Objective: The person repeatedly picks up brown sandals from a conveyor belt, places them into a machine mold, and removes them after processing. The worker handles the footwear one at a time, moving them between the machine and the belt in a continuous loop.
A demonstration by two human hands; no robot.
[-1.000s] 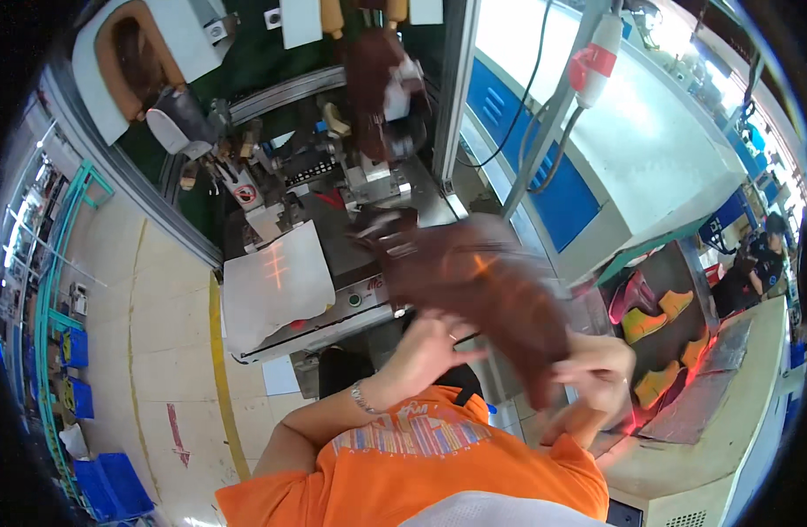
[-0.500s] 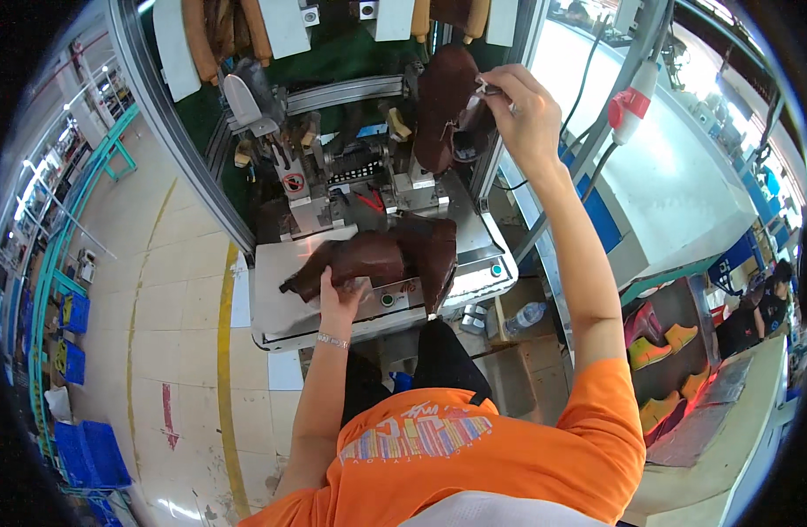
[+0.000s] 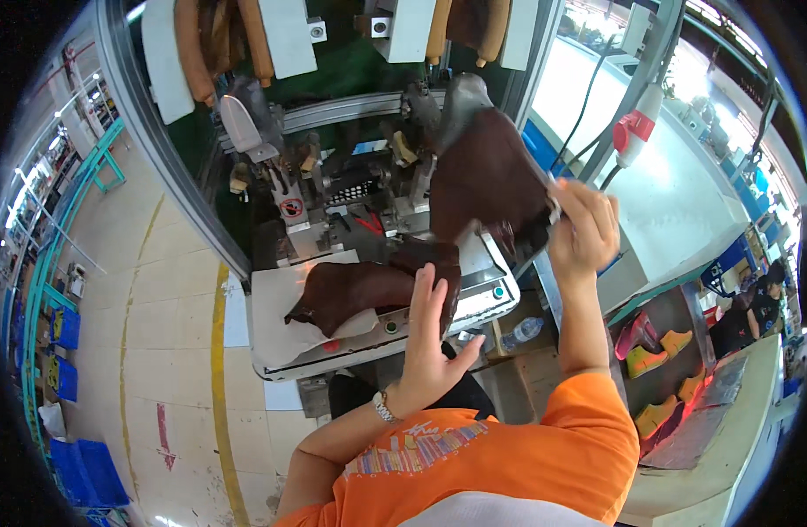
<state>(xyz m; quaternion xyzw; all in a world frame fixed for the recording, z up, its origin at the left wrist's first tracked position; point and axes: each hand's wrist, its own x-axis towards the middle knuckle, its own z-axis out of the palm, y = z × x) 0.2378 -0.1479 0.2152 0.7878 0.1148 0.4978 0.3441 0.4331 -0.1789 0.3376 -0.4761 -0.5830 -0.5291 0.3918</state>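
A dark brown leather boot upper [image 3: 487, 176] hangs at the right side of the machine, its top end around or against a grey boot-shaped form [image 3: 466, 98]. My right hand [image 3: 585, 227] is closed on its right edge, near some whitish strands, slightly blurred. Another brown boot upper [image 3: 355, 294] lies on a white sheet [image 3: 285, 325] on the machine's front ledge. In front of that second upper, my left hand [image 3: 434, 351] is raised with its fingers apart, holding nothing. Whether it touches the leather I cannot tell.
Behind the ledge stand a second pale form [image 3: 239, 123], metal clamps and red-handled pliers [image 3: 367, 224]. White panels and tan padded arms [image 3: 254, 39] hang above. A red-and-white power connector [image 3: 632, 127] hangs to the right. Below lies a plastic bottle [image 3: 522, 332].
My right hand has moved down and right, pulling the boot upper's edge outward so that the grey form shows. My left hand has left the lying upper, moved right and opened.
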